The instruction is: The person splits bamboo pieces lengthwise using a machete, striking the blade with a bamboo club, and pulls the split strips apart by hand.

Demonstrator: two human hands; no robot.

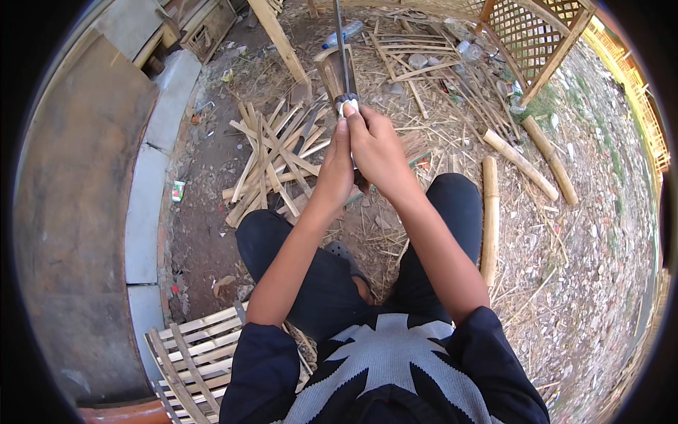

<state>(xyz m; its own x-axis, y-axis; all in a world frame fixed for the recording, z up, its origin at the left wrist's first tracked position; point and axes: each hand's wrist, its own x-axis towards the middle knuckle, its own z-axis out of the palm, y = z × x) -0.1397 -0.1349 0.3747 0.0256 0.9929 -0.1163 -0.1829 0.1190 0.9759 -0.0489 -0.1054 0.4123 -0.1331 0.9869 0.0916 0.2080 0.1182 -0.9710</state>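
Observation:
Both my hands are closed together in front of my knees around the handle of a long, narrow-bladed machete point(342, 42). The blade points away from me and is seen nearly edge-on. Pale wrapping shows at the top of the grip, under my thumbs. My left hand point(335, 169) presses against the handle from the left. From the right, my right hand point(376, 147) wraps it, its thumb lying along the top. The brown butt of the handle peeks out below the hands. Just beyond the hands, a wooden block point(329, 74) stands beside and under the blade.
Split bamboo strips point(272, 159) lie heaped to the left. Bamboo poles point(490, 219) rest on the right, near a lattice panel point(533, 42). A slatted bamboo piece point(201, 360) is at lower left, by a concrete ledge point(145, 212). Plastic bottles point(344, 34) lie farther off.

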